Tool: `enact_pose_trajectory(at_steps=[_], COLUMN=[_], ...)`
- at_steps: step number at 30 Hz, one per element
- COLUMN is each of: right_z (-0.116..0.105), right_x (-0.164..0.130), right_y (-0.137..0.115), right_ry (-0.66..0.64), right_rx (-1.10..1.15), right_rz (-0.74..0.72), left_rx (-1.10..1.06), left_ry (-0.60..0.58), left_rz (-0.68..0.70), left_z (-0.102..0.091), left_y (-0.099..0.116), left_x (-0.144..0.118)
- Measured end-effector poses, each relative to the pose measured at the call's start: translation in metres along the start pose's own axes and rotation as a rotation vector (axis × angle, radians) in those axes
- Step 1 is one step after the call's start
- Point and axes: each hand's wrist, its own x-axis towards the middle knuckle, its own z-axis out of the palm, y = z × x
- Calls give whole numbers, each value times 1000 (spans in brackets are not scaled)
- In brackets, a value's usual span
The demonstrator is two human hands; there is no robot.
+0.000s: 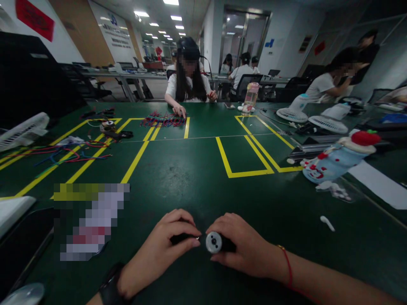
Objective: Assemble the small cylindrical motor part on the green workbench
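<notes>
My left hand (159, 252) and my right hand (244, 248) meet low over the near edge of the green table (190, 178). My right hand is closed around a small black cylinder with a round white end face (213, 242) that points toward me. My left hand pinches a slim black part (180, 238) whose tip touches that white end. A black watch sits on my left wrist, and a red string circles my right wrist.
Yellow tape lines (244, 171) mark boxes on the table. Loose coloured wires (63, 153) lie at the left, and a plush bottle cover (337, 159) at the right. Small fans (294, 111) stand beyond. A person (188, 78) sits opposite, touching a bundle of wires (163, 120).
</notes>
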Motion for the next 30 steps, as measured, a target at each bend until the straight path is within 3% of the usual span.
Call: enact_pose_trajectory(at_steps=[5, 12, 20, 25, 30], right_z=[1, 3, 3, 1, -2], right_x=[0, 1, 2, -1, -3], right_y=[-3, -2, -3, -2, -2], right_ry=[-1, 10, 4, 10, 5], right_rx=[-22, -31, -40, -29, 19], right_rz=[7, 11, 16, 15, 10], left_rx=[-150, -60, -132, -109, 77], left_ry=[153, 130, 73, 67, 217], left_rz=[33, 19, -63, -112, -218], left_z=[8, 17, 19, 13, -15], left_y=[26, 36, 41, 24, -23], left_x=[2, 4, 6, 1, 3])
